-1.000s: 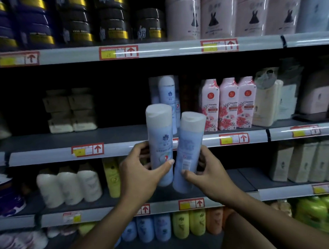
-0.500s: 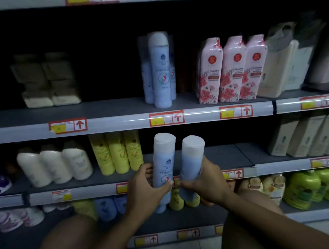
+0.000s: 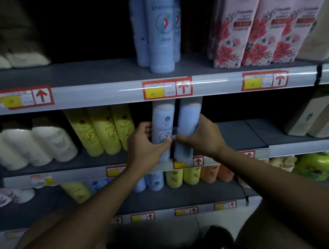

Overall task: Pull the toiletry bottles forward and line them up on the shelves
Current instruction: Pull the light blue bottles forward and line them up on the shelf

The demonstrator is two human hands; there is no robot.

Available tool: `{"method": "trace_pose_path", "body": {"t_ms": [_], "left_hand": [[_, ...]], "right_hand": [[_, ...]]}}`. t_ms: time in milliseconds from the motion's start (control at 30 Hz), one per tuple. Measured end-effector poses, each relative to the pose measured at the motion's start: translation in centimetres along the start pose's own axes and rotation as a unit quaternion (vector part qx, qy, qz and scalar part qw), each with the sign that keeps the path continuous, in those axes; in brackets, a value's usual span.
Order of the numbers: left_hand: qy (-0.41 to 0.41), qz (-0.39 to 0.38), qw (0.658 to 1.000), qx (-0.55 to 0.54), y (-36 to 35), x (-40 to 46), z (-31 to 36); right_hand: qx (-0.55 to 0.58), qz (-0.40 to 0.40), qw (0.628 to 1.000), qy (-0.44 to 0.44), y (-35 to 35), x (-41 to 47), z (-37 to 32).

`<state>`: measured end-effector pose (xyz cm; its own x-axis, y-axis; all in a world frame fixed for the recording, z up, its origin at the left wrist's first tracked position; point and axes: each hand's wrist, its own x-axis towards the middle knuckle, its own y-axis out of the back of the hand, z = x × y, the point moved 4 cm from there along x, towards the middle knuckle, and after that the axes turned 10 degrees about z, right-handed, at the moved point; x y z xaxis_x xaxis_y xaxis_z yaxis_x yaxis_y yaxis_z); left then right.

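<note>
Standing two blue bottles side by side at the middle shelf (image 3: 240,134) front, we wrap our left hand (image 3: 145,145) around the left bottle (image 3: 162,122) and our right hand (image 3: 205,136) around the right bottle (image 3: 188,123), thumbs meeting.

A single head-worn camera gives the only view, so no second view shares any part of the scene. It faces a dim store rack straight on and tilts down, from close range. The upper shelf edge (image 3: 103,96) crosses the frame left to right above the middle, the middle shelf edge (image 3: 83,175) lies lower, and the bottom shelf edge (image 3: 163,214) sits near the lower border. Both forearms enter from the bottom corners and run away from the lens to the left hand (image 3: 145,145) and right hand (image 3: 203,138), which meet near the frame centre. Wide-angle bending curves the shelf lines at the sides.
</note>
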<state>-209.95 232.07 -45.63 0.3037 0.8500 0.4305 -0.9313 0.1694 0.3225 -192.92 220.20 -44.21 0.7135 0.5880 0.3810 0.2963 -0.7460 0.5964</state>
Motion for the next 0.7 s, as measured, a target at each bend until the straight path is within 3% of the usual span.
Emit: {"method": "trace_pose_path", "body": {"t_ms": [367,600,700], "left_hand": [[0.024,-0.005,0.999,-0.026,-3.2,2.7,-3.6],[0.023,-0.047,0.997,-0.060,-3.7,2.6,-4.7],[0.025,-0.048,0.997,-0.055,-3.7,2.5,-4.5]], "right_hand": [[-0.090,0.052,0.994,-0.025,-2.9,2.1,1.4],[-0.015,-0.048,0.999,-0.007,-3.7,1.6,3.0],[0.008,-0.049,0.999,0.000,-2.7,1.3,3.5]]}}
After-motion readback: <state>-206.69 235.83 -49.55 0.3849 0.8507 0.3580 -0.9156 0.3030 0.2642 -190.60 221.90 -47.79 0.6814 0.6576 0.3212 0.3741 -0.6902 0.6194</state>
